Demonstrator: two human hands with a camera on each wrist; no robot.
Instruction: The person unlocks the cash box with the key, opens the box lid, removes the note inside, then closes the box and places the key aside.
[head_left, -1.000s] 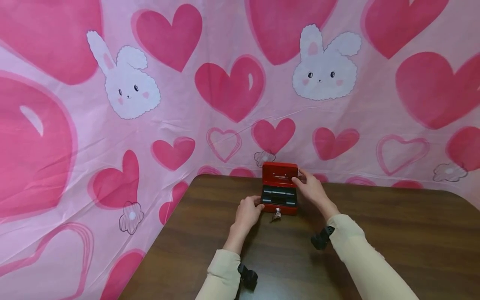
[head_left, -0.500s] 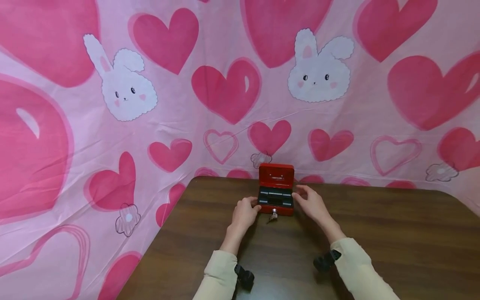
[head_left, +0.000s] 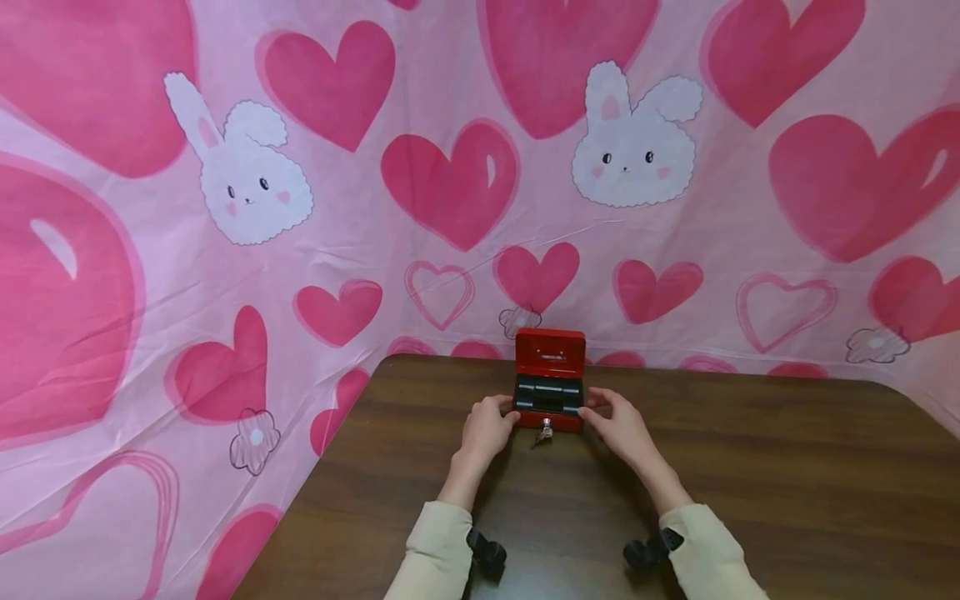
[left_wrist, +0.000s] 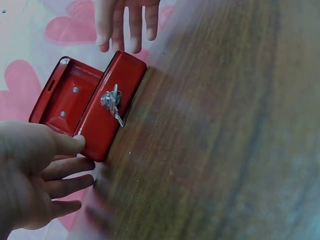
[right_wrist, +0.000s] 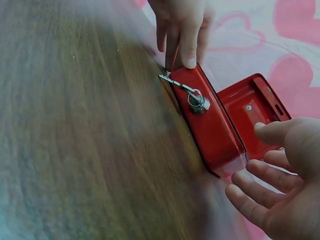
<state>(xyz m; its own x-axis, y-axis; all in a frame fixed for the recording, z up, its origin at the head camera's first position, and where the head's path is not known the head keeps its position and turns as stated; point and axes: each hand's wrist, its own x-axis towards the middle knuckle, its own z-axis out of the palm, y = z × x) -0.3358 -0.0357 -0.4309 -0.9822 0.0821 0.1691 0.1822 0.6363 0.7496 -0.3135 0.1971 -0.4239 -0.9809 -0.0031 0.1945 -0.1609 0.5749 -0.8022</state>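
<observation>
A small red cash box (head_left: 566,422) stands on the table with its lid (head_left: 531,358) raised at the back. Inside sits a black compartment tray (head_left: 550,395). Keys (left_wrist: 114,104) hang from the lock on the front wall. My left hand (head_left: 486,429) grips the box's left front corner, thumb on the upper edge and fingers along the side. Beside the right side is my right hand (head_left: 619,429), its fingers (right_wrist: 255,187) loosely extended. Whether its fingertips touch the box cannot be made out.
The brown wooden table (head_left: 735,467) has its back edge just behind the box. A pink cloth wall (head_left: 450,75) with hearts and rabbit faces rises behind and to the left. A small black camera (head_left: 487,554) is worn on each wrist.
My right hand has left the raised lid's right edge and come down and nearer to the box's right front side. My left hand keeps its place at the left corner. The lid stays raised.
</observation>
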